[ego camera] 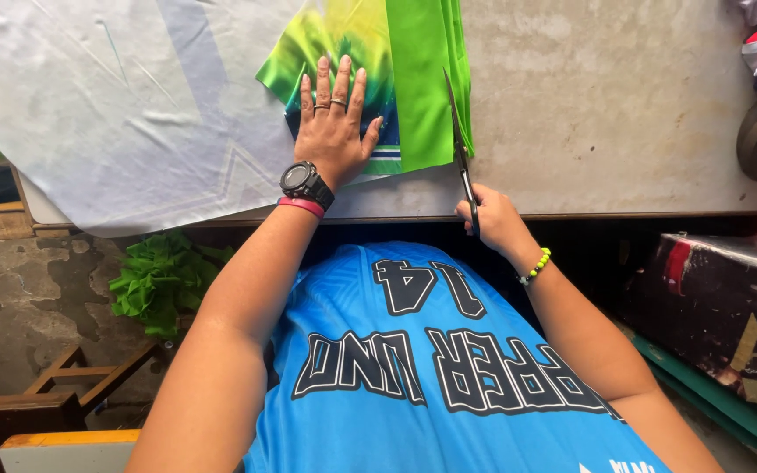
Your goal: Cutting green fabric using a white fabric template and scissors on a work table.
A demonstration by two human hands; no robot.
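Observation:
My left hand (333,123) lies flat, fingers spread, on a green, yellow and blue printed fabric (343,39) on the table. It wears rings, a black watch and a pink band. My right hand (488,215) grips a pair of scissors (459,140) at the table's near edge. The blades point away from me and run along the right edge of the bright green strip of fabric (422,79).
A grey worn table (615,96) carries a large white cloth (116,105) at left. A pile of green scraps (164,280) lies on the floor below. A dark box (729,298) stands at right, a wooden stool (54,403) at lower left.

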